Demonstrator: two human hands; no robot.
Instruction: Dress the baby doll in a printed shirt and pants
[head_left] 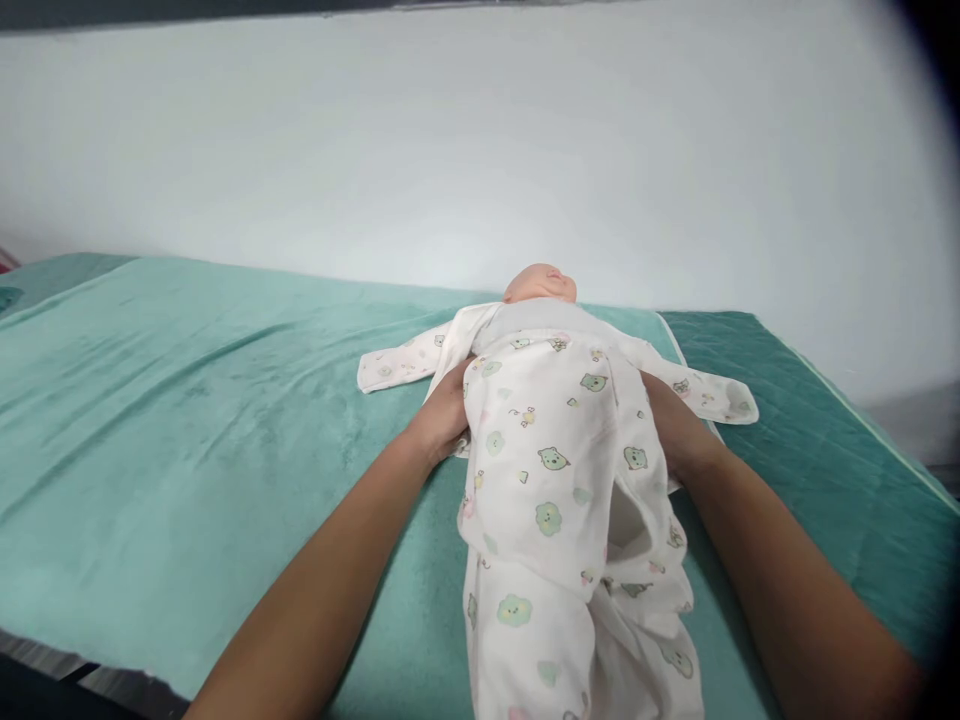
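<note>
A baby doll [541, 284] lies on its back on a green blanket [225, 420], its head toward the wall. Printed white trousers [547, 450] with a plain wide waistband cover its body up to the chest and run down toward me. The sleeves of a matching top [401, 366] stretch out to both sides. My left hand [448, 408] is at the left side of the waist, its fingers hidden under the cloth. At the right side, my right hand [673, 425] also reaches behind the fabric, fingers out of sight.
A white wall [450, 150] rises behind the bed. Darker green quilted bedding [840, 470] lies to the right of the blanket. At the lower left, a dark edge and the floor show below the bedding.
</note>
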